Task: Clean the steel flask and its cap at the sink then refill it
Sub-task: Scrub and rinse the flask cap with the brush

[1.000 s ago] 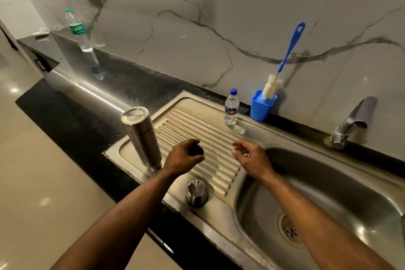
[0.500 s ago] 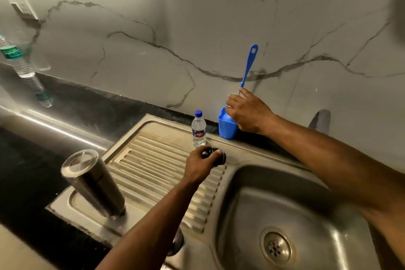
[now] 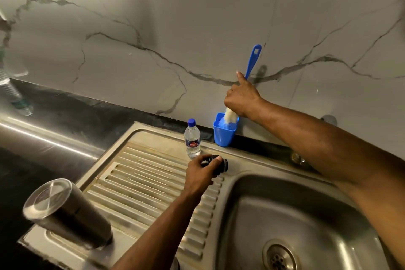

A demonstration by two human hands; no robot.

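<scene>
The steel flask (image 3: 65, 212) stands on the drainboard's (image 3: 142, 182) front left corner, apparently mouth down, leaning left in the wide-angle view. My left hand (image 3: 201, 174) grips a small black cap (image 3: 219, 165) above the drainboard's right edge, next to the basin. My right hand (image 3: 242, 96) is closed around the blue-handled bottle brush (image 3: 252, 61). Its white bristles (image 3: 231, 116) are raised partly out of the blue cup (image 3: 223, 133) at the wall.
A small clear water bottle with a blue cap (image 3: 192, 139) stands by the blue cup. The sink basin (image 3: 306, 215) with its drain (image 3: 278, 256) lies lower right. The black counter (image 3: 54, 120) runs left, with another plastic bottle (image 3: 11, 92) at the far left edge.
My right hand went from above the drainboard to the blue cup, took the brush and lifted it. My left hand carried the black cap right, toward the basin. The view swung right.
</scene>
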